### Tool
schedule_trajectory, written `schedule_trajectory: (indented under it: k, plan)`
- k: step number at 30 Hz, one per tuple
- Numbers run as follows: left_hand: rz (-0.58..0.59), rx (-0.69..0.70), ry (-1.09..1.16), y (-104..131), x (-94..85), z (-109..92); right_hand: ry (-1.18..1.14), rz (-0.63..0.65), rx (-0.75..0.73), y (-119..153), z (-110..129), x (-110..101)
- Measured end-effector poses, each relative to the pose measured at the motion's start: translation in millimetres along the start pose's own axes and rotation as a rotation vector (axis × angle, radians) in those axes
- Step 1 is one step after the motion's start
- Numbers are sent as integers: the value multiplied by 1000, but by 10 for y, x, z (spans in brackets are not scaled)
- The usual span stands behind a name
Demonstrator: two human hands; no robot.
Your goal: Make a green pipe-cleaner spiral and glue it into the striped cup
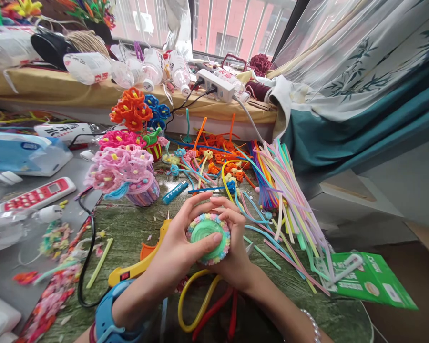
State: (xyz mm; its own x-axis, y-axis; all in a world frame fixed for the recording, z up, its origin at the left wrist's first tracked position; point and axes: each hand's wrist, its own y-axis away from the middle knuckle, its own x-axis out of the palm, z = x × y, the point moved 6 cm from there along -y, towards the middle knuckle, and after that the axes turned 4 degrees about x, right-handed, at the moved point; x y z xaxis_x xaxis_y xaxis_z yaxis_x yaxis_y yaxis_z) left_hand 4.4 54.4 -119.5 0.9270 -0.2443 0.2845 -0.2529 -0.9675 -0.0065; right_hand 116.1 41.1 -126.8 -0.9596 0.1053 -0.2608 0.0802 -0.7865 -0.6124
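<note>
Both hands close around a small round green pipe-cleaner piece with a pastel bobbled rim. My left hand grips its left side, the thumb lying across the green face. On the opposite side, the fingers of my right hand wrap its edge. A yellow glue gun lies beside my left forearm, partly hidden by it. Below the hands are a yellow pipe cleaner and a red pipe cleaner. Metal tips, perhaps scissors, show beside my right hand; the rest is hidden.
Pipe-cleaner flowers in a striped pot stand at left, near a blue lighter-like object. A long pipe-cleaner bundle and a green packet lie right. Plastic bottles and a power strip line the sill.
</note>
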Motion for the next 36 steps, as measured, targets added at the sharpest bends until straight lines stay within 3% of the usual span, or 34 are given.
schedule_trajectory:
  k: [10, 17, 28, 36]
  plan:
    - [24, -5, -28, 4, -2, 19, -25, 10, 12, 29, -73, 38]
    - [-5, -93, 76, 32, 2, 27, 32, -26, -54, 16, -43, 3]
    - [16, -77, 161, 12, 3, 50, 47, -11, -94, 37, -19, 22]
    - [123, -60, 277, 17, 31, 38, 8, -41, -54, -5, -9, -39]
